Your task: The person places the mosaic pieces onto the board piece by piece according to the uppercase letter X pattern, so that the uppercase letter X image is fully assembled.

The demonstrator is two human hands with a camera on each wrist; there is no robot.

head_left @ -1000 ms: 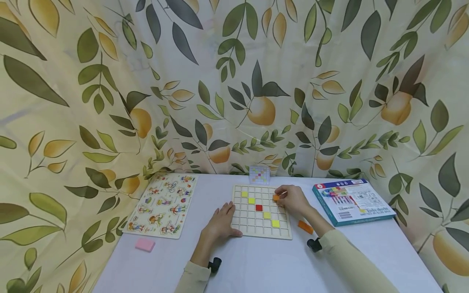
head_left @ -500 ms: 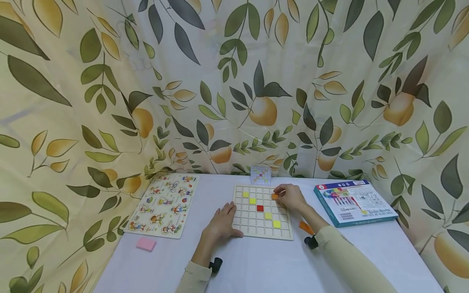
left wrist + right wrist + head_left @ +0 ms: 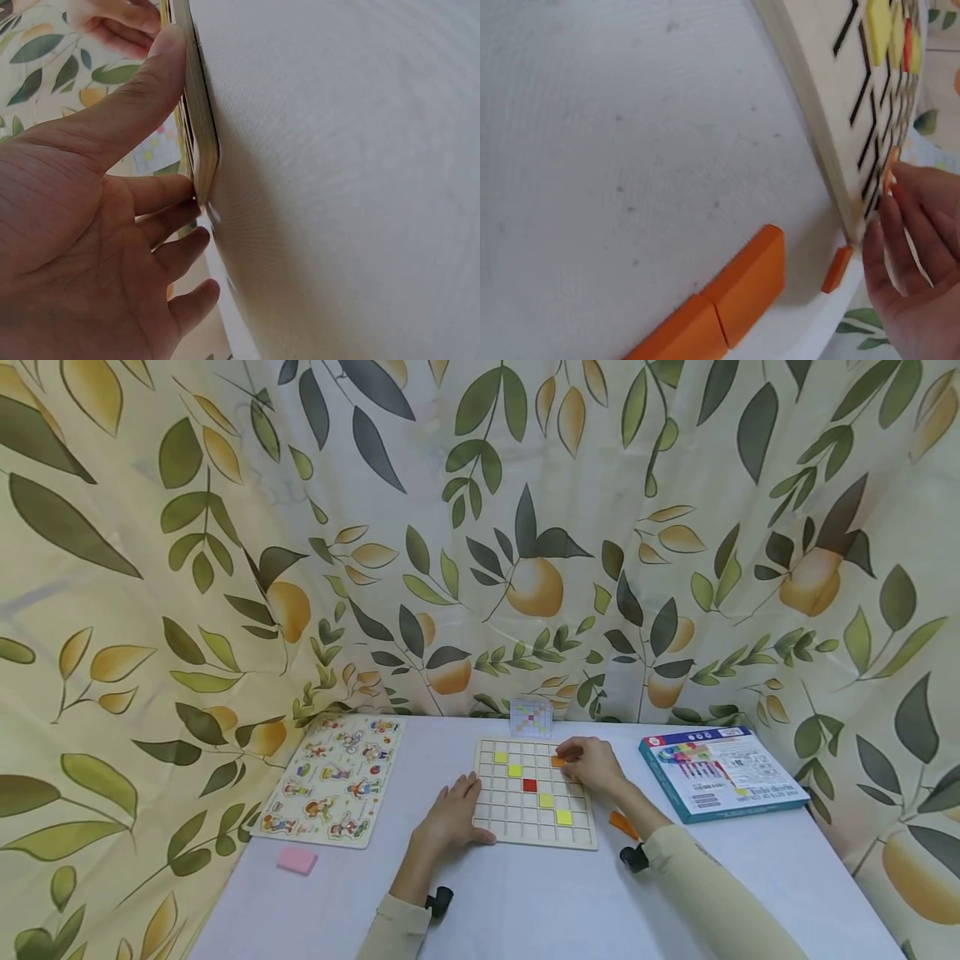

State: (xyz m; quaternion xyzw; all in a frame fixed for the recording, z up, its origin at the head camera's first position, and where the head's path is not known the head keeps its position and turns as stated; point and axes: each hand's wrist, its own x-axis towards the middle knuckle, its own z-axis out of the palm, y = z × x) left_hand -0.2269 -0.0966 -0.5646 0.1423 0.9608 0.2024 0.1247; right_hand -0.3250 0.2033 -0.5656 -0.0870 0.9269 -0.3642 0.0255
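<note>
A pale wooden grid board (image 3: 512, 828) lies mid-table with yellow tiles (image 3: 547, 801) and one red tile (image 3: 530, 786) running diagonally across it. My left hand (image 3: 450, 817) rests at its left side, thumb against the near edge and fingers extended along the left edge. In the left wrist view the thumb (image 3: 154, 82) presses the board's side. Over the far right corner area, my right hand (image 3: 596, 767) pinches a small orange tile (image 3: 557, 761) between thumb and fingertips. The right wrist view shows that orange tile (image 3: 890, 171) at the grid, partly hidden by the fingers.
Joined orange tiles (image 3: 622, 825) lie right of the board, under the right forearm; a single orange tile (image 3: 838, 270) sits by its edge. A pattern card (image 3: 531, 718) stands behind. A picture puzzle board (image 3: 337, 793) and pink block (image 3: 297, 861) are left, a box (image 3: 727, 777) right.
My right hand has shifted slightly left over the board's far side, carrying the pinched orange tile with it. The left hand has stayed at the board's edge.
</note>
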